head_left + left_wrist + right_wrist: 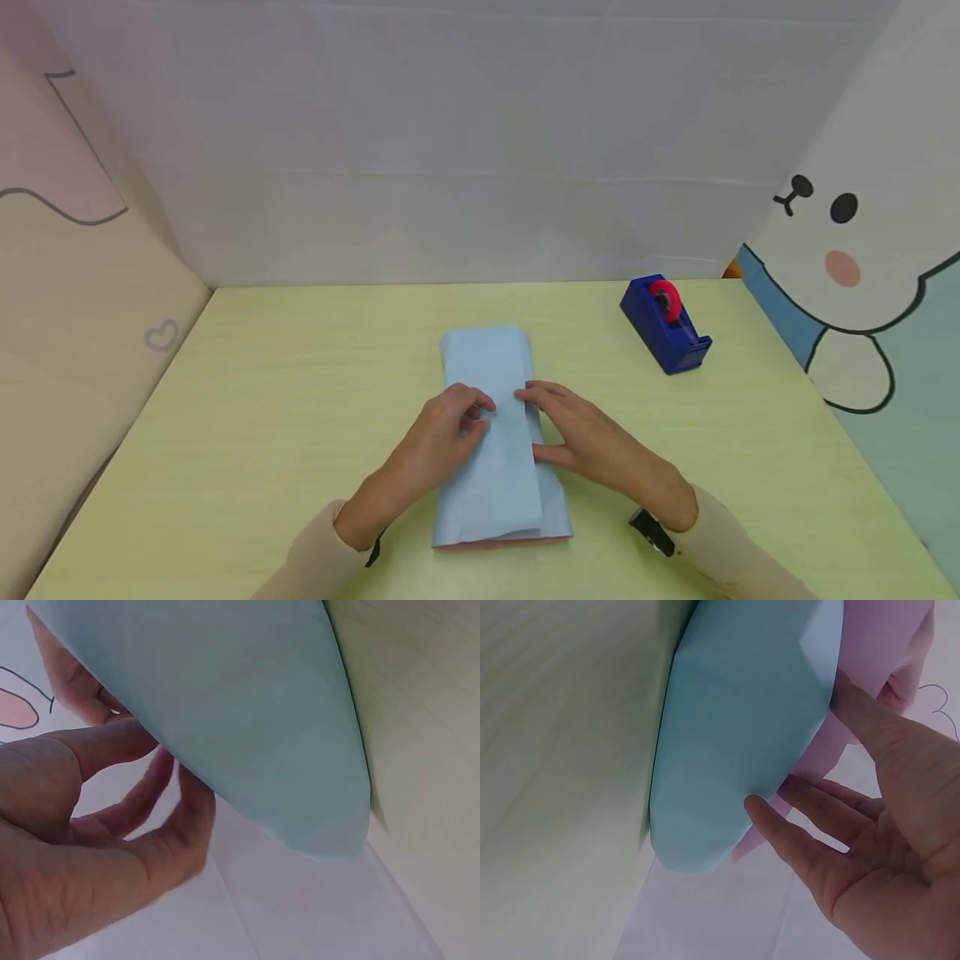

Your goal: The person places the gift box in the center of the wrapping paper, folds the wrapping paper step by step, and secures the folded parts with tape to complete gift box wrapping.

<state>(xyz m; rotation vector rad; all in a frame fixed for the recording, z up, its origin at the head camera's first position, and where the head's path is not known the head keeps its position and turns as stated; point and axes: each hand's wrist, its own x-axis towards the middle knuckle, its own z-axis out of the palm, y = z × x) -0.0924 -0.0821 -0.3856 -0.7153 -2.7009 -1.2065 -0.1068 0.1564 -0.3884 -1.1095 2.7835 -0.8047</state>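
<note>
A long, light-blue sheet of paper (487,492), folded over lengthwise and pink on its inner side, lies on the table. My left hand (450,429) is over its middle with the fingers curled. Between thumb and fingers there is a thin pale glint, like a small piece of clear tape. The left wrist view hides those fingertips behind the bulging paper (247,712). My right hand (588,429) rests at the right side, fingers fairly straight, fingertips on the folded edge. The right wrist view shows its fingers (795,844) against the blue side, with pink paper (825,750) behind.
A dark-blue tape dispenser (663,325) with a red core stands at the back right of the pale yellow-green table (300,358). A white wall (480,150) closes off the back. Printed panels (885,333) flank the table.
</note>
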